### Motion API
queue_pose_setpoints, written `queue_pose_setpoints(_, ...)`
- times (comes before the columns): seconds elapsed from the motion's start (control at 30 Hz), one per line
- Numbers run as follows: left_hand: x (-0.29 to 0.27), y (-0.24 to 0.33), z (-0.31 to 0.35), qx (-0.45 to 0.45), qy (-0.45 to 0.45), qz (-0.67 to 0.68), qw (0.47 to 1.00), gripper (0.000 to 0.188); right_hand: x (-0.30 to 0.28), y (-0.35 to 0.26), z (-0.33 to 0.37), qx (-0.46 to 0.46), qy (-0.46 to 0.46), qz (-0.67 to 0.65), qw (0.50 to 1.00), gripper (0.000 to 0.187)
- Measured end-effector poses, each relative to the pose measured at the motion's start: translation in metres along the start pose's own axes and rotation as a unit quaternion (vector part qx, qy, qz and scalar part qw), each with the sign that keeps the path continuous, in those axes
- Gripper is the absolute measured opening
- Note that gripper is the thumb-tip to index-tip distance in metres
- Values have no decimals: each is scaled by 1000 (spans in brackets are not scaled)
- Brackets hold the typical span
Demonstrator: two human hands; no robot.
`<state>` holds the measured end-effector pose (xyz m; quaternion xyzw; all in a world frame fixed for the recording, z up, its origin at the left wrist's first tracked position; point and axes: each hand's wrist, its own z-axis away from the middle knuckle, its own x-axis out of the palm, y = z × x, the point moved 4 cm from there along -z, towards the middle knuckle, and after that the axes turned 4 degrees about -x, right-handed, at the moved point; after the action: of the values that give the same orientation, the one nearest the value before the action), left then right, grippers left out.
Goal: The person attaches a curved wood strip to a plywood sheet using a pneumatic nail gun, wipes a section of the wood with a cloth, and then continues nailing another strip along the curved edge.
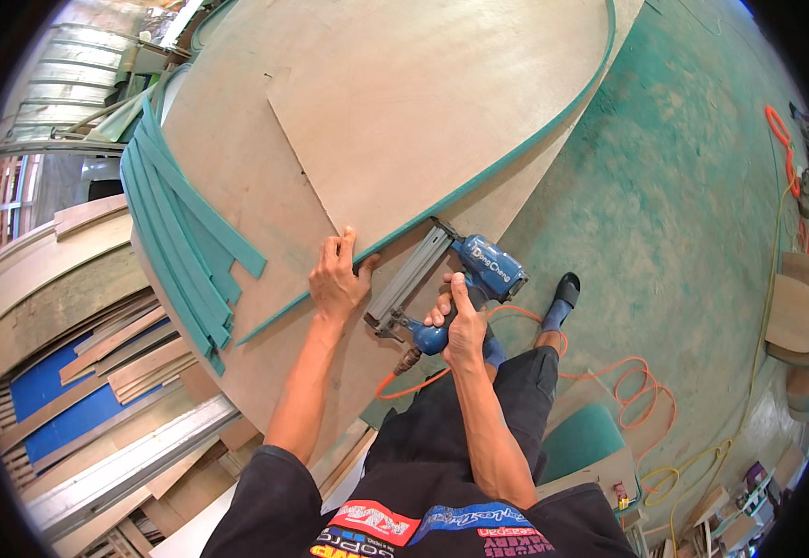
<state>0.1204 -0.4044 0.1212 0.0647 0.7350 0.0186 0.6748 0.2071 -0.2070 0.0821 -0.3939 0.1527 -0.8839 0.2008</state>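
My right hand (pixel 458 323) is wrapped round the handle of a blue pneumatic nail gun (pixel 494 267) with a long grey magazine. The gun's nose is at the edge of a thin wooden board (pixel 432 112), touching or very close to a narrow green strip (pixel 507 171) that follows the board's curved side. My left hand (pixel 336 281) grips this strip near the board's corner, thumb on the outer side and fingers over the top. Beyond that hand, the strip's free end runs on toward the lower left. Whether my finger is on the trigger is hidden.
The board lies on a larger wooden panel (pixel 227 130). Several loose green strips (pixel 176 219) hang over its left side. An orange air hose (pixel 646 372) coils across the green-stained floor (pixel 683 186). Timber offcuts (pixel 125 358) are stacked at left; a green-seated stool (pixel 583 445) stands behind my leg.
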Motion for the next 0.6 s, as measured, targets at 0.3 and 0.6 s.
queue_pose_setpoints(0.3, 1, -5, 1, 6, 5, 7, 1000, 62, 0, 5, 1, 10, -5, -3, 1000, 37)
queue_pose_setpoints(0.6, -6, 4, -1, -3, -4, 21, 1000, 60, 4, 2, 3, 6, -26, -25, 999, 40)
